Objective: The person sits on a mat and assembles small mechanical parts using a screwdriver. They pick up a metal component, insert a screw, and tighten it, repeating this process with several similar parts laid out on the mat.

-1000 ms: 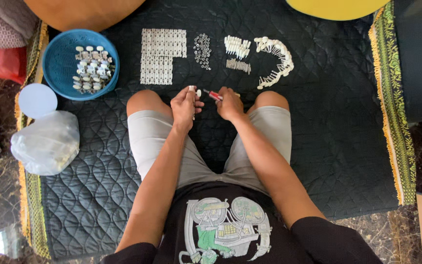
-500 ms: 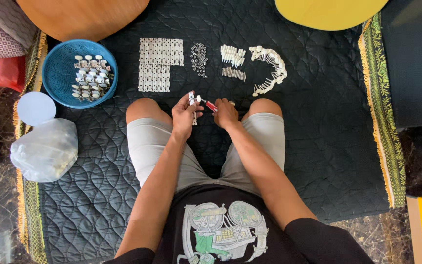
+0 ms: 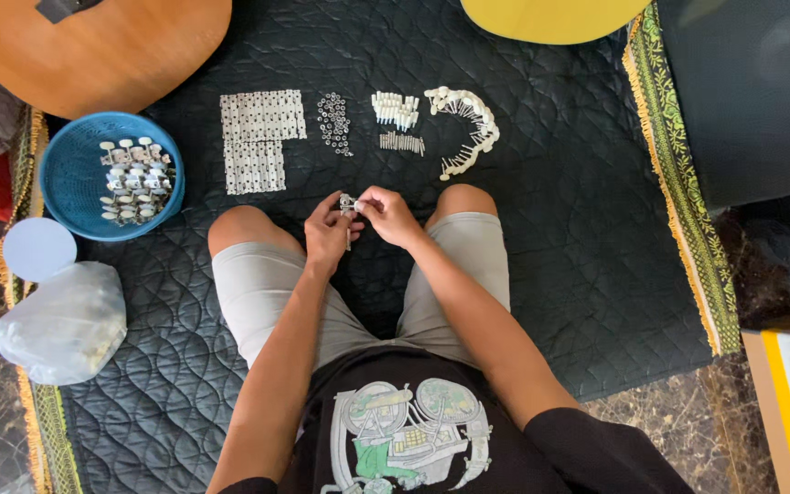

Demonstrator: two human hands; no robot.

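Note:
I sit cross-legged on a black quilted mat (image 3: 560, 238). My left hand (image 3: 326, 233) and my right hand (image 3: 390, 215) meet between my knees, both pinching a small silver metal part (image 3: 347, 206) with a thin pin hanging down from it. Laid out in front of me are a block of flat silver plates (image 3: 258, 137), a heap of small dark rings (image 3: 333, 122), a cluster of white knobs (image 3: 397, 108), a row of short pins (image 3: 401, 142) and a curved line of white pegs (image 3: 468, 128).
A blue bowl (image 3: 70, 174) at the left holds several assembled silver pieces with white knobs. Below it lie a white round lid (image 3: 38, 249) and a clear plastic bag (image 3: 61, 322). A wooden guitar body (image 3: 102, 46) lies at top left, a yellow one (image 3: 550, 14) at top.
The red-handled tool seen in my right hand earlier no longer shows; both hands now close together on the small metal part. The camera has drifted, so the scene sits lower in view.

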